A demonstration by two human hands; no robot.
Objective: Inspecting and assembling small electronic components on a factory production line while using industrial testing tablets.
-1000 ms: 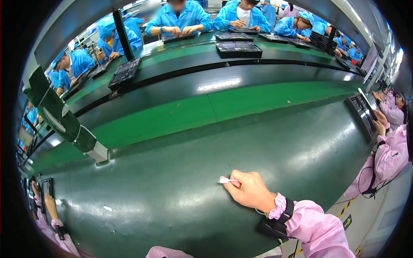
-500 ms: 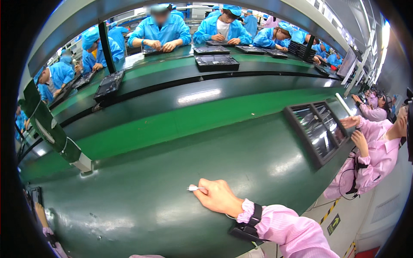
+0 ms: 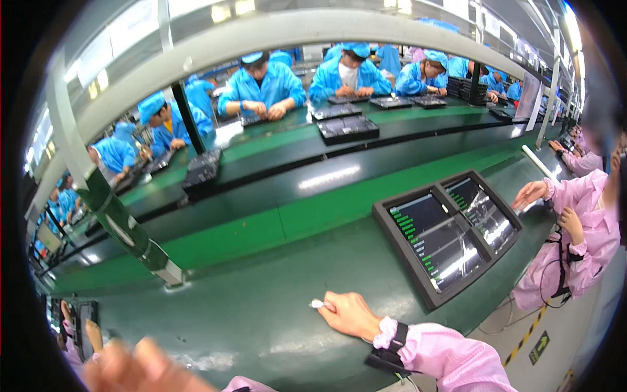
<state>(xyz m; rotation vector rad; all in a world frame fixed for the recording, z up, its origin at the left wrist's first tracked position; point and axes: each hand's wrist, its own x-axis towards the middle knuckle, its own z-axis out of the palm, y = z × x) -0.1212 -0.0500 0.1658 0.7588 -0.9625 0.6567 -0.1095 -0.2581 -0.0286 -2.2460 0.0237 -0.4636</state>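
Note:
My right hand [image 3: 349,315] is closed in a pinch above the green table, holding a small white cable connector [image 3: 317,304]. Its tip points left, and most of the cable is hidden by the hand. At the lower left my left hand [image 3: 147,369] is raised close to the camera and smeared by motion, so its finger pose is unclear. Beyond my right hand lies a black frame tray [image 3: 418,293] holding two flat screens. The left screen [image 3: 434,242] is lit with green lines on black; the right screen [image 3: 484,212] shows similar lines and glare.
A person in pink [image 3: 568,242] stands at the right, one hand near the tray. A green-wrapped post [image 3: 130,228] rises from the table [image 3: 261,294] at left. Workers in blue [image 3: 264,88] sit across the line with black panels [image 3: 349,129]. At far left, another person's hand [image 3: 95,334] shows.
The tray has come left, closer to my right hand, and green lines now show on its screens. My left hand has entered at lower left. The view has shifted; the right hand keeps its pinch.

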